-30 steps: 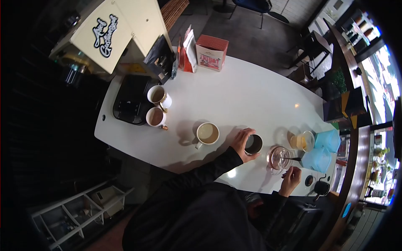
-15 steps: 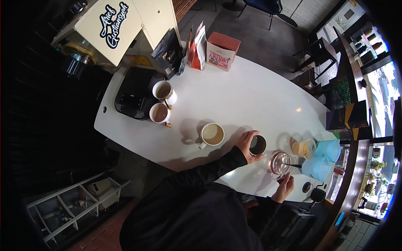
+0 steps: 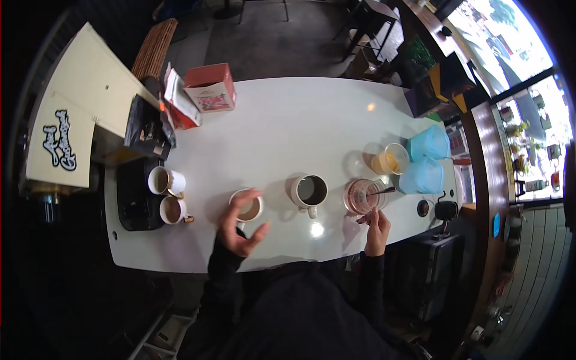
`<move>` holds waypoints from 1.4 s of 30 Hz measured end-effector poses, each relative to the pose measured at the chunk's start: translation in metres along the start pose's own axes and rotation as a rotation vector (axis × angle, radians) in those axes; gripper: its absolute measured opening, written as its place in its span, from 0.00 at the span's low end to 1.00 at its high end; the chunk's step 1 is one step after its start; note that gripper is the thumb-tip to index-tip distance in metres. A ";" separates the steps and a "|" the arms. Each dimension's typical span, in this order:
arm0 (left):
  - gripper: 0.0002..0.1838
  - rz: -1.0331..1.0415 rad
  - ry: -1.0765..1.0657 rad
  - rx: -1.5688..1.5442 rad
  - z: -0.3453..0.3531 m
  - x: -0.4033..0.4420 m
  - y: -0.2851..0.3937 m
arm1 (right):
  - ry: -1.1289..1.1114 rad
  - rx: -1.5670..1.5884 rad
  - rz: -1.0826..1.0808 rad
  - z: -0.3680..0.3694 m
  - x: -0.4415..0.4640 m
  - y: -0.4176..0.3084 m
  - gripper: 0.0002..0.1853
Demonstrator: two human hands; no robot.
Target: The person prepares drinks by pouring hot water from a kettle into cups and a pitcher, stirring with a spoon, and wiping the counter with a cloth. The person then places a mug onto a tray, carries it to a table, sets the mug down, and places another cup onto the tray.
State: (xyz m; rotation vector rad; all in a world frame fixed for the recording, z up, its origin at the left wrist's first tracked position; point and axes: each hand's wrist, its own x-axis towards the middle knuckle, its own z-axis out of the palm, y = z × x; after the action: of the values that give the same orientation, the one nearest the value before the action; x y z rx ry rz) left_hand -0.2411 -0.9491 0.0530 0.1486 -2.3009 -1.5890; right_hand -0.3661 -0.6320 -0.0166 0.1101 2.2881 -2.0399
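My left hand (image 3: 241, 227) is open, thumb and fingers apart, over the near side of a white mug (image 3: 251, 211) with a pale inside. The hand partly hides this mug, and I cannot tell if it touches. To the right stands another white mug (image 3: 309, 191), its inside dark grey, its handle toward me. My right hand (image 3: 377, 232) is closed on the handle of a clear glass carafe (image 3: 354, 198) that rests on the table. A dark-handled spoon (image 3: 384, 191) leans out over the carafe's rim.
Beside the carafe are a clear cup with yellow contents (image 3: 390, 162) and two blue containers (image 3: 423, 176). Two more mugs (image 3: 168, 181) stand at left by a black scale-like device (image 3: 135, 204). A red box (image 3: 210, 90) and bags (image 3: 150, 129) line the far left edge of the table (image 3: 288, 132).
My left hand has let go of the dark-inside mug and moved left to the pale one. My right hand stays at the carafe. The camera view has turned.
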 end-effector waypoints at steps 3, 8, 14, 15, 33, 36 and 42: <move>0.36 -0.040 0.289 -0.126 -0.020 -0.008 -0.046 | 0.004 0.025 0.016 0.001 0.000 0.002 0.19; 0.41 0.021 0.199 0.036 -0.011 -0.011 -0.081 | -0.010 0.076 0.013 0.000 0.001 0.003 0.18; 0.43 0.039 0.270 0.183 0.038 0.006 -0.089 | 0.036 -0.093 0.007 -0.023 0.001 0.012 0.18; 0.43 0.046 0.260 0.183 0.043 0.010 -0.088 | 0.047 -0.088 0.008 -0.028 0.002 0.012 0.18; 0.16 -0.006 0.280 0.245 0.090 0.052 -0.076 | 0.419 -0.590 -0.421 -0.013 0.031 -0.027 0.21; 0.16 0.020 0.267 0.270 0.091 0.054 -0.076 | 0.381 -0.624 -0.433 -0.013 0.047 -0.024 0.18; 0.17 0.034 0.233 0.305 0.095 0.059 -0.072 | 0.325 -0.587 -0.415 -0.011 0.059 -0.029 0.10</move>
State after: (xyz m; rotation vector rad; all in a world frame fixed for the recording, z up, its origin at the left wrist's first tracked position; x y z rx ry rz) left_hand -0.3359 -0.9079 -0.0305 0.3465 -2.3295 -1.1283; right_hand -0.4281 -0.6247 0.0072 -0.0841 3.2445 -1.4641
